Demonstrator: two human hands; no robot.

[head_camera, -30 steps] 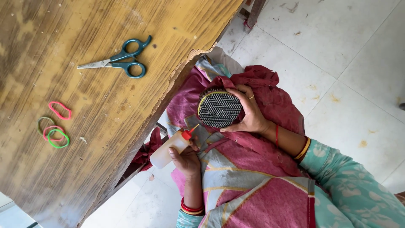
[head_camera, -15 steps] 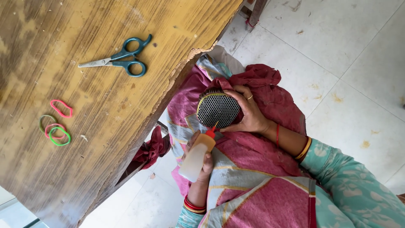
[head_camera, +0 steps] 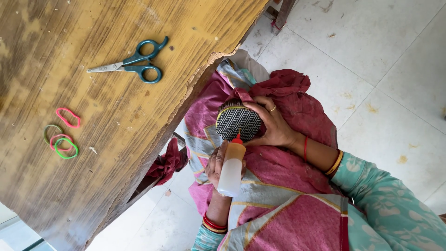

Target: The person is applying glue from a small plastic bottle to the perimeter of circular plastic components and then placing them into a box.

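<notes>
Bottle (head_camera: 231,169) tip at mesh disc (head_camera: 239,124) — touching

I see a worn wooden table (head_camera: 116,139) with a chipped edge filling the left. Beyond it lies a pale tiled floor (head_camera: 381,60), speckled and brightly daylit.

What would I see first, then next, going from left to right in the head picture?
Rubber bands → scissors → table edge → left hand → glue bottle → right hand → bangles → floor.
</notes>
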